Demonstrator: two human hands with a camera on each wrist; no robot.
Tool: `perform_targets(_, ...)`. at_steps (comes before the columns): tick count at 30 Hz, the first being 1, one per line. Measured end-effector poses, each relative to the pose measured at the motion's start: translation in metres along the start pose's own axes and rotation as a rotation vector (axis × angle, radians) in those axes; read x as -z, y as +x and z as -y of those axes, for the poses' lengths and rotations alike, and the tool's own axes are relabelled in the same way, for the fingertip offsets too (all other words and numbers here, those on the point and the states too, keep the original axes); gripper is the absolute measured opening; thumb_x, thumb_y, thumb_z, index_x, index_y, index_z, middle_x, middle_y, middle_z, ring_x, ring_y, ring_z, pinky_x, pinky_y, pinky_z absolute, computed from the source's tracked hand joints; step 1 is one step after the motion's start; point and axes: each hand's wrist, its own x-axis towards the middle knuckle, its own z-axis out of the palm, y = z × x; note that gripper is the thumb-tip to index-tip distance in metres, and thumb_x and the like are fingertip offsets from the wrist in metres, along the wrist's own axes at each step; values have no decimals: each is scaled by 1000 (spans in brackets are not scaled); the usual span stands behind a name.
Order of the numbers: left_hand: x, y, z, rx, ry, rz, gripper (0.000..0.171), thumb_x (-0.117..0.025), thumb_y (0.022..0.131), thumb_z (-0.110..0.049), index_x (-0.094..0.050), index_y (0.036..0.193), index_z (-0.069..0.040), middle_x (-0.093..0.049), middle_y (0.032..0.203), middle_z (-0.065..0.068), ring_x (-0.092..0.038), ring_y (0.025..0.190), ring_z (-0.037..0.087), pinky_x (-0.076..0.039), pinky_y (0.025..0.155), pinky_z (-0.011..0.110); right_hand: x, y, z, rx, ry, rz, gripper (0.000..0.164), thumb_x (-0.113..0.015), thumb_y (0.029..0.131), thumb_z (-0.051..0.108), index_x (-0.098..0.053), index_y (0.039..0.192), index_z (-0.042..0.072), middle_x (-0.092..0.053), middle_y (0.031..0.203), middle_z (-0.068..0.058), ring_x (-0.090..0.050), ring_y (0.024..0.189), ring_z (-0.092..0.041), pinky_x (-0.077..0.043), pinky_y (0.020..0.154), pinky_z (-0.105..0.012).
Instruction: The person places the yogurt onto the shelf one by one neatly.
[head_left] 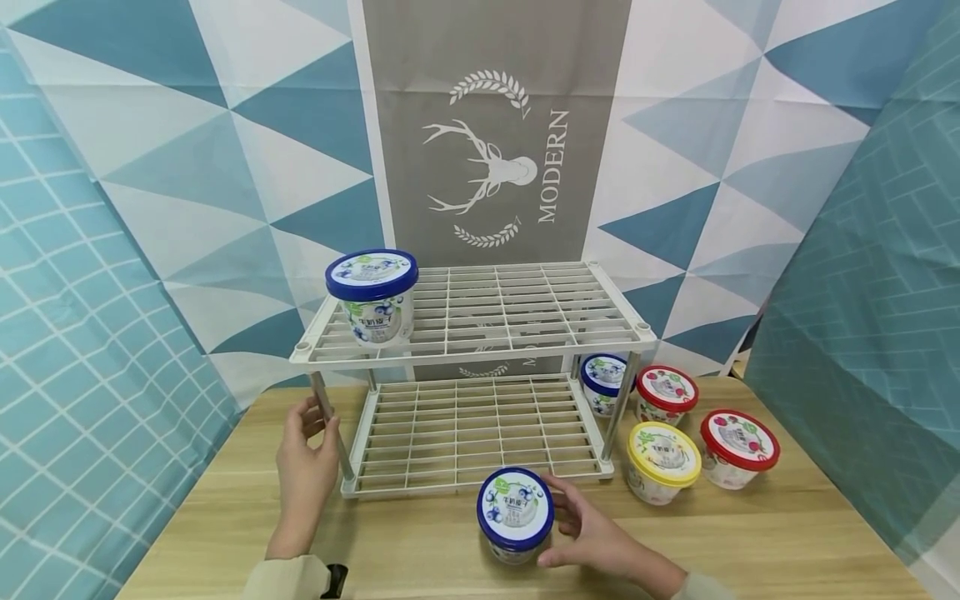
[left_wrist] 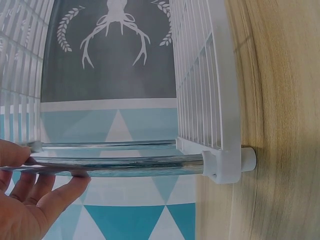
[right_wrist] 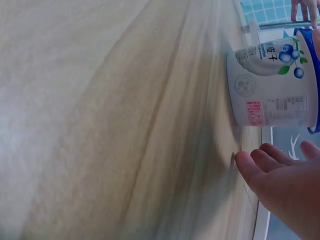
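– How's your pose?
– From here, my left hand (head_left: 309, 467) points forward, fingers (left_wrist: 64, 197) curled in a grip.
– Other side?
– My right hand (head_left: 596, 533) angles inward, fingers loosely bent, thumb (head_left: 557, 555) spread apart.

From far off I look through three cameras. The head one is up high and looks forward and down, a bit back, so it sees the whole white rack (head_left: 450, 358), the table (head_left: 405, 542) and the deer cloth (head_left: 502, 171). The left wrist one is tipped sideways, close to the left hand (left_wrist: 30, 210), and peeks between the shelves (left_wrist: 227, 100) at that same deer. The right wrist one is sideways too, low over the table, near the right hand (right_wrist: 290, 185) and a blue-lidded tub (right_wrist: 270, 90). Its top right corner shares the left hand.
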Motion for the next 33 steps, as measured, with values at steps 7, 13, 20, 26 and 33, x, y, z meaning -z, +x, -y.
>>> perform_targets(7, 0, 0, -1, 5, 11, -7, 38, -55, 91, -1, -44, 127, 3, -58, 114, 25, -60, 101, 37, -38, 68, -5, -5, 2, -1, -42, -1, -9, 101, -79, 75, 16, -11, 149, 3, -33, 144, -28, -38, 130, -43, -38, 103, -50)
perform_targets(13, 0, 1, 0, -21, 21, -19, 38, -56, 91, -1, -44, 126, 3, -59, 112, 25, -61, 99, 37, -40, 68, -3, -9, 5, 0, -45, -4, -30, 101, -80, 73, 17, -14, 148, 2, -31, 146, -27, -37, 132, -42, -40, 105, -42)
perform_targets(20, -2, 0, 3, -34, 17, -19, 38, -57, 90, 0, -44, 126, 3, -59, 112, 25, -61, 98, 39, -33, 66, -8, -16, 6, -1, -35, 21, -45, 102, -81, 72, 15, -13, 147, -1, -29, 147, -27, -35, 133, -42, -38, 106, -39)
perform_targets(26, -2, 1, 4, -46, 18, -24, 38, -57, 90, 0, -44, 126, 3, -59, 111, 26, -61, 98, 39, -33, 66, -8, -20, 7, 0, -46, 7, -74, 105, -82, 71, 16, -11, 147, -3, -26, 148, -29, -31, 134, -45, -33, 108, -49)
perform_targets(33, -2, 0, 4, -46, 16, -24, 38, -57, 90, 0, -44, 126, 3, -59, 111, 26, -61, 98, 39, -33, 66, -7, -22, 8, -1, -38, -4, -92, 106, -82, 71, 16, -11, 147, -3, -25, 148, -29, -30, 134, -47, -32, 108, -51)
